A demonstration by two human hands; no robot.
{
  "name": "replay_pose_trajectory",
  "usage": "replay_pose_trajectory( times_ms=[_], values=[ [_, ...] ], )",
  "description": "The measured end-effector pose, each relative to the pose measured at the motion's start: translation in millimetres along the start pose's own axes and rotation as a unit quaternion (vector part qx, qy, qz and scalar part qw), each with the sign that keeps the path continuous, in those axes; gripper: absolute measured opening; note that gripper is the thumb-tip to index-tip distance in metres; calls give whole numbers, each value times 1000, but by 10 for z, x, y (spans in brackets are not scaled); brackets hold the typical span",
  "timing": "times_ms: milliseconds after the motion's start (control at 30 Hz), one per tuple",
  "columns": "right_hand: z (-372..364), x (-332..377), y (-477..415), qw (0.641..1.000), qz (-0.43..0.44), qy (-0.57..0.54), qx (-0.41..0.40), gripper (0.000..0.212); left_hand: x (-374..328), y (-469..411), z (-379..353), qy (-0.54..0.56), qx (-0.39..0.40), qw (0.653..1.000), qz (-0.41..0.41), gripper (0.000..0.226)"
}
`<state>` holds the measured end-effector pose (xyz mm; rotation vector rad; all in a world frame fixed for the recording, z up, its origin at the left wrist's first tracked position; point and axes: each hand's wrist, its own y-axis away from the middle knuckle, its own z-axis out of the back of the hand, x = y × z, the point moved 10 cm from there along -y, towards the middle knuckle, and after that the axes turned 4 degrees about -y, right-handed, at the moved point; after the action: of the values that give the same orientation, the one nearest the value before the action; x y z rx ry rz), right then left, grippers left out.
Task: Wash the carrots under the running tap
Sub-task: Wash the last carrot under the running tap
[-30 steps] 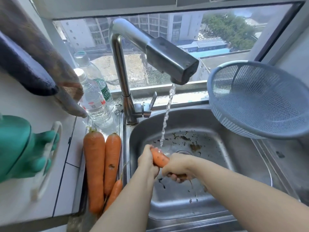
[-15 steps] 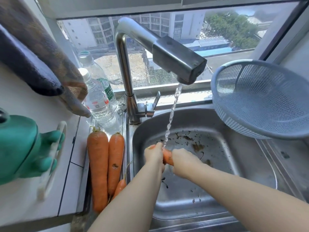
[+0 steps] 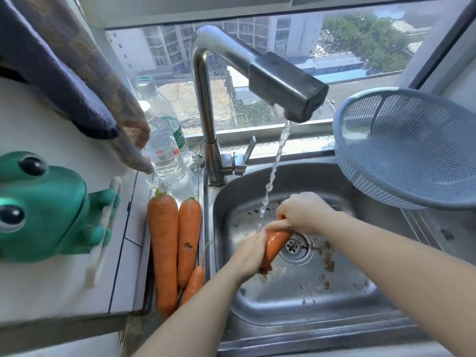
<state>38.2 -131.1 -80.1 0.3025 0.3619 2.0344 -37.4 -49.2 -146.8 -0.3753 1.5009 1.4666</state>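
The tap [image 3: 257, 73] overhangs my hands, with the blue colander [image 3: 407, 148] crowding the sink's [image 3: 309, 313] right rim. Left of the sink, three carrots [image 3: 177, 248] and bottles [image 3: 164, 150] fill the ledge. The basin's near half lies open.

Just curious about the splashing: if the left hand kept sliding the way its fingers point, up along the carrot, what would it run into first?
Probably the right hand, gripping the upper end of the same carrot just ahead of the left hand. Depth is hard to judge.
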Motion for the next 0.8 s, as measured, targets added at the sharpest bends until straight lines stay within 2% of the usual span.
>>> replay_pose_trajectory(
  times_ms=[100, 167, 200, 267, 300, 333, 367, 400, 433, 533, 600, 700, 800],
  values=[
    [-89, -65, -48, 995, -53, -47, -77, 50, 144, 82, -34, 108, 8, 991, 85, 41],
    [-298, -170, -25, 962, -144, -199, -119, 38, 227, 179, -87, 175, 14, 973, 147, 42],
    [-425, -190, 2, 927, -187, -297, -131, 44, 242, 217, -116, 206, 17, 964, 168, 43],
    [-789, -93, 33, 822, -267, -491, -111, 68, 243, 248, -134, 242, 17, 953, 181, 45],
    [-1010, 13, 26, 749, -301, -585, -85, 76, 224, 270, -111, 251, 12, 951, 181, 46],
    [-1166, 144, 19, 664, -321, -671, -70, 75, 226, 282, -85, 253, 6, 950, 184, 47],
    [-1287, 279, 14, 575, -334, -745, -54, 62, 233, 300, -55, 249, 3, 950, 188, 49],
    [-1351, 372, -6, 505, -339, -792, -47, 41, 251, 310, -34, 238, 3, 952, 191, 51],
    [-1344, 407, -22, 467, -340, -814, -50, 25, 262, 330, -7, 224, 2, 955, 192, 53],
    [-1257, 361, -62, 448, -342, -823, -72, 12, 287, 342, 89, 146, -20, 973, 176, 50],
    [-1190, 310, -69, 419, -350, -832, -95, 5, 255, 344, 134, 64, -29, 986, 152, 45],
    [-1180, 304, -41, 368, -384, -841, -101, 34, 186, 385, 188, -10, -39, 991, 124, 41],
    [-1112, 400, -1, 324, -386, -857, -111, 38, 151, 413, 249, 13, -47, 992, 118, 35]
  ],
)
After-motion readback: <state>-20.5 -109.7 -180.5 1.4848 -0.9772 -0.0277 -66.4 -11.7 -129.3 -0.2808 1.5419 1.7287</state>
